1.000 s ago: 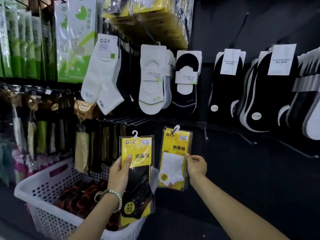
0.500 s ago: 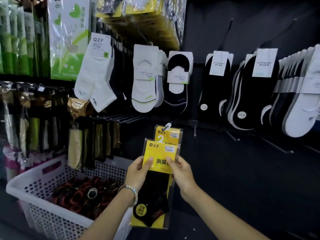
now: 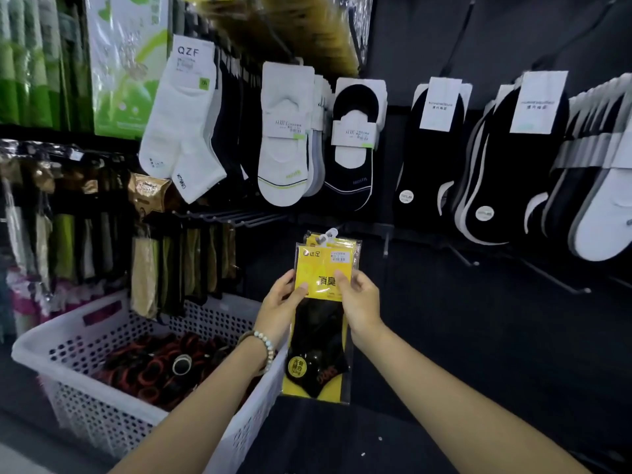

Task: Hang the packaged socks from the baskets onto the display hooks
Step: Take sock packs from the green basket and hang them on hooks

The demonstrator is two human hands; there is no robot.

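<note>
Centrally, just below the middle of the frame, both hands grasp one sock pack [image 3: 319, 340], a clear sleeve with a yellow header card and a black sock inside. The left hand [image 3: 280, 304] pinches the header's left edge, thumb on the front, and wears a bead bracelet [image 3: 265, 340] at the wrist. The right hand [image 3: 362, 302] pinches the right edge of the header in the same way. The pack hangs upright, pressed flat against a few like packs [image 3: 342, 241] whose yellow tops show just behind and above it. A white hanger tab [image 3: 329, 233] pokes up over the stack; whether the front pack is on the hook cannot be told. At lower left sits a white perforated basket [image 3: 78, 319] holding dark red and black rolled goods, its near corner touching the left forearm. Across the upper frame hang white QZF socks [image 3: 181, 121], white low-cut socks [image 3: 285, 148] and rows of black low-cut socks [image 3: 431, 159] against a dark wall. Green packets [image 3: 126, 63] fill the upper left.
</note>
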